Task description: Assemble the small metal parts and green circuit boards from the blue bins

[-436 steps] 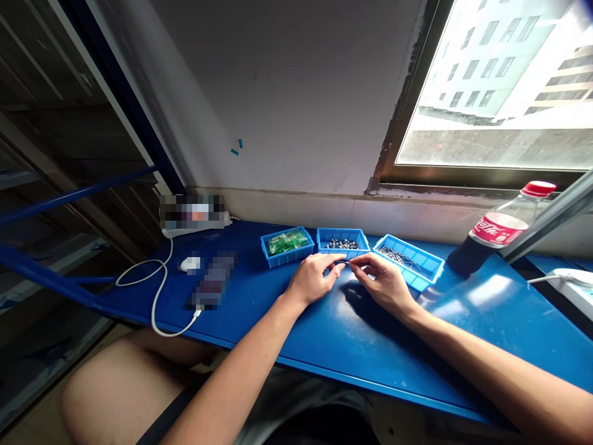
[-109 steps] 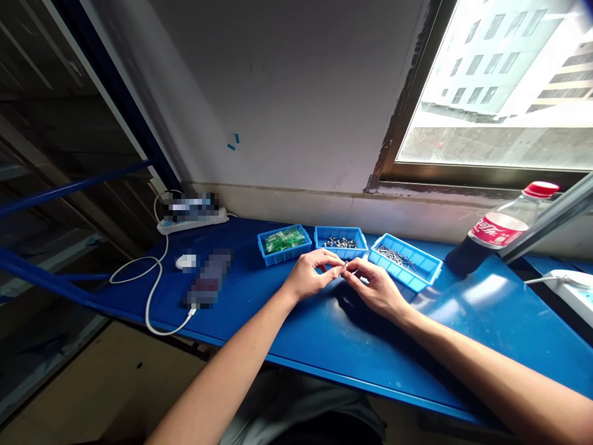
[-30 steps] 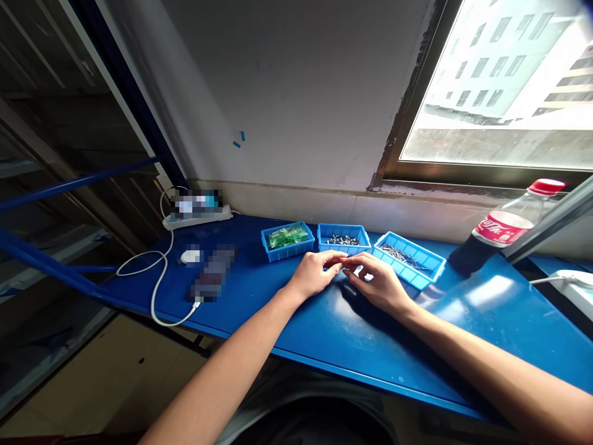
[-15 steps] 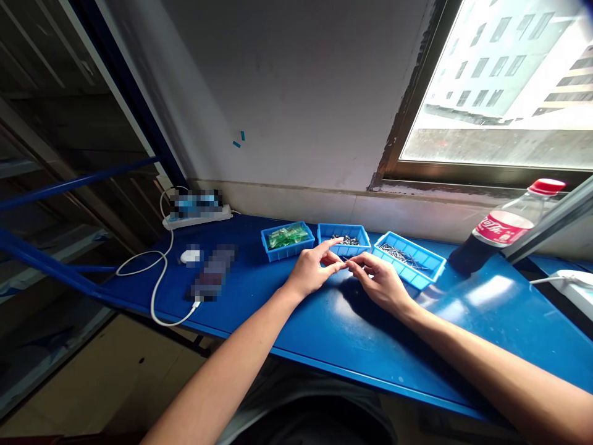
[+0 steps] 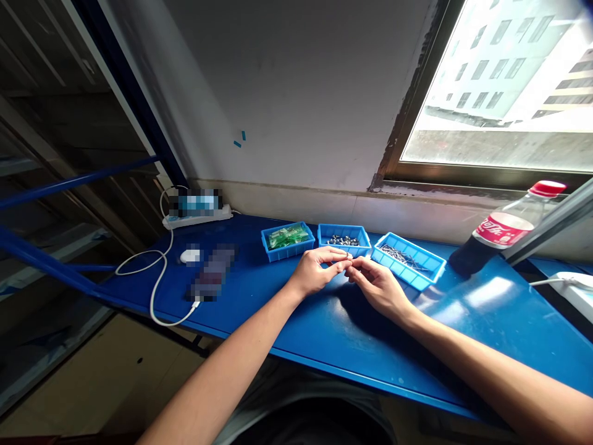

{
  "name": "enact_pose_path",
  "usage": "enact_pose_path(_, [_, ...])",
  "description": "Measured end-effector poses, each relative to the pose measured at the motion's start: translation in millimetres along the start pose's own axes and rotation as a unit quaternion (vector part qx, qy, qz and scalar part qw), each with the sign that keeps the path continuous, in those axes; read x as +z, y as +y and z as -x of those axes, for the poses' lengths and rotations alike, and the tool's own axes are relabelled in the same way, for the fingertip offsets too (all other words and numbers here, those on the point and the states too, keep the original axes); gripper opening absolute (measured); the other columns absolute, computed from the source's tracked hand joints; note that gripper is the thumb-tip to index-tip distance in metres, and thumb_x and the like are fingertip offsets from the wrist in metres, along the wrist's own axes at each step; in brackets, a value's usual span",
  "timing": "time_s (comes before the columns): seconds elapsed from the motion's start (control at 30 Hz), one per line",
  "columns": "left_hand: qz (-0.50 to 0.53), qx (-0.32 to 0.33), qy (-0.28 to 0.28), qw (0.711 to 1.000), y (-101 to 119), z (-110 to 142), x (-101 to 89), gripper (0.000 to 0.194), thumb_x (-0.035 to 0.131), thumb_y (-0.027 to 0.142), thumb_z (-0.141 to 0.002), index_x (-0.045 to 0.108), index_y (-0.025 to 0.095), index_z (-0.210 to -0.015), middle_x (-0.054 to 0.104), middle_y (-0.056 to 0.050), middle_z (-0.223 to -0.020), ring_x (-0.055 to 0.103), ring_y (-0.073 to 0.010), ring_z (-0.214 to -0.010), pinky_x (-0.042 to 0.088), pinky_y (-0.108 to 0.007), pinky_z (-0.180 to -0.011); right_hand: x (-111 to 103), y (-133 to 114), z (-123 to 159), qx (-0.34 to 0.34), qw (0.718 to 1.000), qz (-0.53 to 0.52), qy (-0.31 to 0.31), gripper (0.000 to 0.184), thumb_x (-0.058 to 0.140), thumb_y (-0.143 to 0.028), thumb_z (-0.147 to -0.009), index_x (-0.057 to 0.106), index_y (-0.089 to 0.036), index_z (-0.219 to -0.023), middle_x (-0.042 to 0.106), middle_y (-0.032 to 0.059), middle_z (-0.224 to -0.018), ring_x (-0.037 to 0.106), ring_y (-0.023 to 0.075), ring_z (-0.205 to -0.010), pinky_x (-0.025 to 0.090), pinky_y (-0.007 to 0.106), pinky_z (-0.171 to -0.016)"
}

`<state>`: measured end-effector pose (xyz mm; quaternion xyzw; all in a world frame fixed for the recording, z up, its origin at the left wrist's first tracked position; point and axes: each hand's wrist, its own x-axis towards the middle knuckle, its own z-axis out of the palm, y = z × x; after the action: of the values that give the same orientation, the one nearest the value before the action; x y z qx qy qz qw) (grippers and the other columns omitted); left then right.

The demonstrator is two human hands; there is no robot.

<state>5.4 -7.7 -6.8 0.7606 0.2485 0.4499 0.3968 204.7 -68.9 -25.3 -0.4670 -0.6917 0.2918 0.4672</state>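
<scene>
My left hand (image 5: 317,270) and my right hand (image 5: 377,279) meet fingertip to fingertip above the blue table, in front of three small blue bins. Both are closed in a pinch. A tiny shiny piece (image 5: 348,254) shows at the left fingertips; its kind is too small to make out. What the right fingers pinch is hidden. Just behind my hands, the middle bin (image 5: 345,250) holds small metal parts (image 5: 340,240). The right bin (image 5: 419,278) contains thin metal pins or nails (image 5: 401,256). Green plastic packets (image 5: 290,235) fill the left bin (image 5: 290,252).
A cola bottle (image 5: 503,228) stands at the right by the window. To the left lie a blurred-out phone (image 5: 214,272) with a white cable (image 5: 160,321), a white earbud-like case (image 5: 189,256) and a power strip (image 5: 199,218). The wall borders the table's back edge.
My left index finger, raised and stretched out before, has come down to the thumb in a pinch. The right hand stays nearly in place, its fingertips close to the left ones.
</scene>
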Motion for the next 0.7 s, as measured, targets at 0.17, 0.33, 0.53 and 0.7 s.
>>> enact_pose_path(0.17, [0.054, -0.019, 0.013, 0.998, -1.3, -1.6, -1.1, 0.014, 0.084, 0.030, -0.087, 0.085, 0.017, -0.093, 0.080, -0.012, -0.111, 0.077, -0.0249, -0.103, 0.063, -0.034, -0.085, 2.2, 2.2, 1.3, 0.006, 1.000, -0.004, -0.019, 0.031, 0.062, -0.054, -0.104, 0.074, -0.025, -0.106, 0.071, 0.0042, -0.091, 0.066, 0.0220, -0.080, 0.055, 0.034, -0.070])
enact_pose_path(0.33, [0.047, -0.032, 0.035, 0.998, -0.6, -2.4, -3.6, 0.024, 0.091, 0.031, -0.079, 0.074, 0.015, -0.079, 0.078, -0.010, -0.103, 0.075, -0.0215, -0.097, 0.059, -0.030, -0.080, 2.5, 1.5, 1.1, 0.014, 0.999, 0.007, -0.035, 0.031, 0.061, -0.054, -0.104, 0.075, -0.026, -0.110, 0.072, 0.0042, -0.094, 0.063, 0.0212, -0.077, 0.053, 0.034, -0.067])
enact_pose_path(0.53, [0.045, -0.033, 0.002, 0.998, -2.9, -1.9, -2.6, 0.021, 0.089, 0.036, -0.083, 0.082, 0.016, -0.085, 0.079, -0.012, -0.110, 0.075, -0.0220, -0.099, 0.060, -0.029, -0.078, 2.3, 3.6, 0.1, -0.003, 0.999, -0.003, -0.042, 0.031, 0.060, -0.053, -0.105, 0.073, -0.025, -0.103, 0.071, 0.0046, -0.093, 0.062, 0.0208, -0.077, 0.052, 0.033, -0.068])
enact_pose_path(0.7, [0.062, -0.038, -0.021, 0.997, -2.8, -0.6, -1.8, 0.016, 0.084, 0.031, -0.087, 0.086, 0.018, -0.096, 0.079, -0.012, -0.112, 0.076, -0.0230, -0.101, 0.063, -0.033, -0.085, 1.6, 1.6, -0.3, -0.014, 0.999, -0.014, -0.043, 0.032, 0.058, -0.051, -0.106, 0.071, -0.024, -0.096, 0.069, 0.0041, -0.088, 0.062, 0.0209, -0.078, 0.052, 0.033, -0.071])
